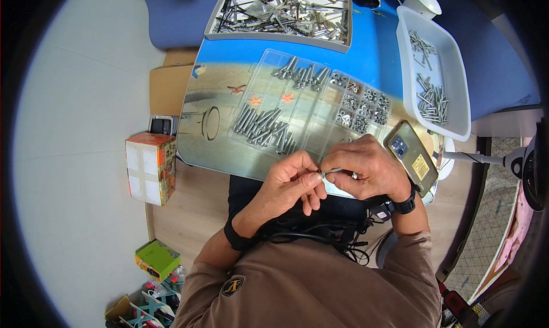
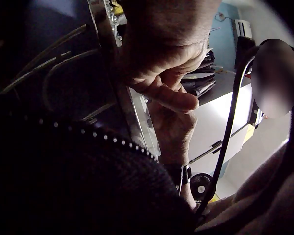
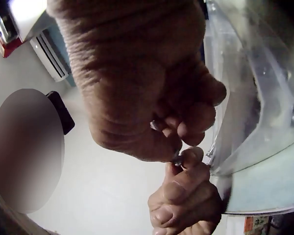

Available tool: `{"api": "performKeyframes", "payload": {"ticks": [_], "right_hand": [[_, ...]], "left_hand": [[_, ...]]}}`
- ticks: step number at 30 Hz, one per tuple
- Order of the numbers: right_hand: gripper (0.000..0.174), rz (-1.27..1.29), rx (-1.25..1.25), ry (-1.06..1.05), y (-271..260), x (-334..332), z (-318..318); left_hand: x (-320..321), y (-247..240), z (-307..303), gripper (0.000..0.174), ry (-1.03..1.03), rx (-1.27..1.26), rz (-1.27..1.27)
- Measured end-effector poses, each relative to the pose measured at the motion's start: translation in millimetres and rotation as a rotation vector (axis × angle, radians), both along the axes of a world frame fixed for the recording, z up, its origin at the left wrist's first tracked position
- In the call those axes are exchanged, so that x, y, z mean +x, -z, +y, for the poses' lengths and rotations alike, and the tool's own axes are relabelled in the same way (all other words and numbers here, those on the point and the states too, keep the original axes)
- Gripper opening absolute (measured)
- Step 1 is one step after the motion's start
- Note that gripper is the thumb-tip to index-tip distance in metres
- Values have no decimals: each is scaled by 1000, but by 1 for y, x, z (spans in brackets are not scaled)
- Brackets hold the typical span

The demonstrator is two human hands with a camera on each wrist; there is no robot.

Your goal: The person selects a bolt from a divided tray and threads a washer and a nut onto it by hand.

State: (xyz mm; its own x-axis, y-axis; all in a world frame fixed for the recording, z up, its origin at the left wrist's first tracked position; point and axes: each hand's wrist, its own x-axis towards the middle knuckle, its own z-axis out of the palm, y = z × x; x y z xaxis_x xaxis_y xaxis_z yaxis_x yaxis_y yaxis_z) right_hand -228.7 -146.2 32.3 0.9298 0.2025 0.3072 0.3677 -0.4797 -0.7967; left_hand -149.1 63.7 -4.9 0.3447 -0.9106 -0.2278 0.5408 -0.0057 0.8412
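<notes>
In front of the person's body, over the table's near edge, both hands meet at a small metal bolt (image 1: 338,171). The left hand (image 1: 294,182) pinches its end between thumb and index finger. From the other side the right hand (image 1: 366,168) grips the shank, its fingers curled and hiding much of it. In the right wrist view, metal (image 3: 178,159) shows between the fingertips of both hands; a second glint lies within the right hand's curled fingers. A small ring-like piece sits at the pinched end; I cannot tell whether it is a nut or the head.
Beyond the hands lies a clear compartment case (image 1: 274,108) with bolts, its other half (image 1: 337,122) holding nuts and washers. A shallow box (image 1: 280,39) of mixed hardware stands at the back. At right are a white bin (image 1: 460,82) with screws and a phone (image 1: 413,156).
</notes>
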Motion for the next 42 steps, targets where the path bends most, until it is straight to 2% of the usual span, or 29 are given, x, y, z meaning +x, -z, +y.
{"api": "performKeyframes", "payload": {"ticks": [8,16,29,32,34,38,42], "right_hand": [[9,43,-65,49,1,-1,2],[14,78,21,70,0,0,-3],[17,89,1,4,6,1,-1],[19,56,-44,-7,6,1,-1],[19,26,-125,-54,7,1,-2],[23,-21,-73,-7,3,2,1],[28,-56,-96,59,-2,0,-2]], "left_hand": [[0,-1,-1,15,0,0,-10],[0,-3,-1,15,-16,0,3],[0,-9,0,17,37,53,11],[-4,-13,2,16,33,111,-62],[-5,-15,6,14,23,154,-252],[-5,-31,12,12,-5,222,-285],[11,-45,19,10,-164,305,-343]]}}
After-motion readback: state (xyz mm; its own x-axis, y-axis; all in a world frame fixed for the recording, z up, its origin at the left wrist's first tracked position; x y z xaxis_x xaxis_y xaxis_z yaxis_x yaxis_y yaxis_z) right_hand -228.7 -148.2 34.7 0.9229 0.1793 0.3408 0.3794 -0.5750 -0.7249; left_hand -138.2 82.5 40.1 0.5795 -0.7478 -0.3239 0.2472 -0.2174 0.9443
